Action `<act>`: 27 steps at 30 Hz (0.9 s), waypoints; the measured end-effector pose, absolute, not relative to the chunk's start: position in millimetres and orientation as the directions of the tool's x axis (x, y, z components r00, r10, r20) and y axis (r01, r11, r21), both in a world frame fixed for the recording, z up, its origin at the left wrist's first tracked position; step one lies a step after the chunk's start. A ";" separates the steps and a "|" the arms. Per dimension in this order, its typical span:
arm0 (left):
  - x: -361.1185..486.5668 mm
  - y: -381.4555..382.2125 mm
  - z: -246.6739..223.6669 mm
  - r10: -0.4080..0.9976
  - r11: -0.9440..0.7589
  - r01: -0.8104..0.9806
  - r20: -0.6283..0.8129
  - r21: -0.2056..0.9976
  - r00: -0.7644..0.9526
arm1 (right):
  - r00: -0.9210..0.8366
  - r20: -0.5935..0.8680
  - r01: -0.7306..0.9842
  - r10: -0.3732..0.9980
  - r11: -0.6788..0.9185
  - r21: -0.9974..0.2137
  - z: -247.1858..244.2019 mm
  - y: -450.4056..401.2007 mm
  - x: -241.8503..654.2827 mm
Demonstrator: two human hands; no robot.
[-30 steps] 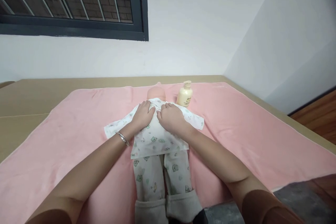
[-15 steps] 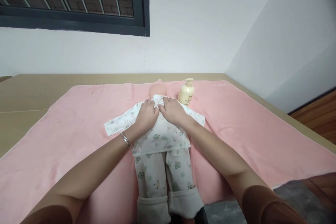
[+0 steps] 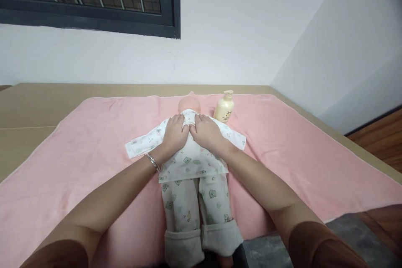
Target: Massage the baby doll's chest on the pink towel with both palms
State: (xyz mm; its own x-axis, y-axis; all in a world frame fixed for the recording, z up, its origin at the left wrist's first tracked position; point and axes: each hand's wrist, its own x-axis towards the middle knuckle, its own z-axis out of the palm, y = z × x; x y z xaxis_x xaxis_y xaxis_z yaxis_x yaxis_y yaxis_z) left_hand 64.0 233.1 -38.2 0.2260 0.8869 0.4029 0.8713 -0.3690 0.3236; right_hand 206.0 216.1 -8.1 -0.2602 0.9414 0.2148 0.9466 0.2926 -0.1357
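A baby doll lies stretched out on a pink blanket (image 3: 100,130), its bald head (image 3: 189,104) at the far end. It wears a white printed top (image 3: 193,161) with the sleeves spread wide and matching trousers (image 3: 182,207) with turned-up cuffs. My left hand (image 3: 176,133) rests flat on the upper left of the top, fingers pointing toward the head. Beside it, my right hand (image 3: 205,132) lies flat on the upper right, the thumbs almost meeting at the middle. Whether the doll lies face up or face down I cannot tell.
A cream pump bottle (image 3: 224,107) stands on the blanket right of the doll's head. Beneath the blanket is a tan table (image 3: 63,96), set against a white wall (image 3: 226,29). A dark-framed window (image 3: 171,4) is at the upper left.
My hands stay on the doll's upper body, having shifted slightly; the top's cloth near the neck lies smoother. The whole view has moved a little.
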 end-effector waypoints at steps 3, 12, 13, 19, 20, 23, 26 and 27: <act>67.4 220.8 -34.5 0.865 -0.379 0.904 0.425 0.200 0.268 | -0.296 0.133 0.921 0.946 0.319 -0.223 -1.9 222.9 213.4; 58.7 233.1 -18.1 0.946 -0.291 0.886 0.246 0.361 0.210 | -0.254 0.089 0.937 0.963 0.268 -0.226 12.6 203.8 204.7; 57.2 235.6 -16.9 0.955 -0.273 0.883 0.222 0.383 0.199 | -0.265 0.083 0.936 0.961 0.277 -0.217 13.7 201.5 203.8; 65.1 223.5 -21.2 0.929 -0.294 0.928 0.295 0.227 0.222 | -0.264 0.021 0.890 0.964 0.252 -0.380 13.5 222.2 222.4; 67.3 220.8 -22.9 0.926 -0.298 0.930 0.302 0.214 0.227 | -0.261 0.020 0.886 0.965 0.248 -0.392 11.8 226.5 224.6; 70.3 221.3 -27.0 0.927 -0.306 0.920 0.296 0.247 0.229 | -0.248 0.026 0.904 0.968 0.241 -0.352 6.8 228.6 221.6; 67.6 233.2 -28.2 0.935 -0.315 0.886 0.269 0.341 0.230 | -0.242 0.044 0.935 0.969 0.245 -0.255 7.5 214.8 210.5; 66.2 237.6 -28.0 0.936 -0.323 0.871 0.264 0.370 0.234 | -0.248 0.048 0.941 0.968 0.253 -0.224 9.2 209.1 207.4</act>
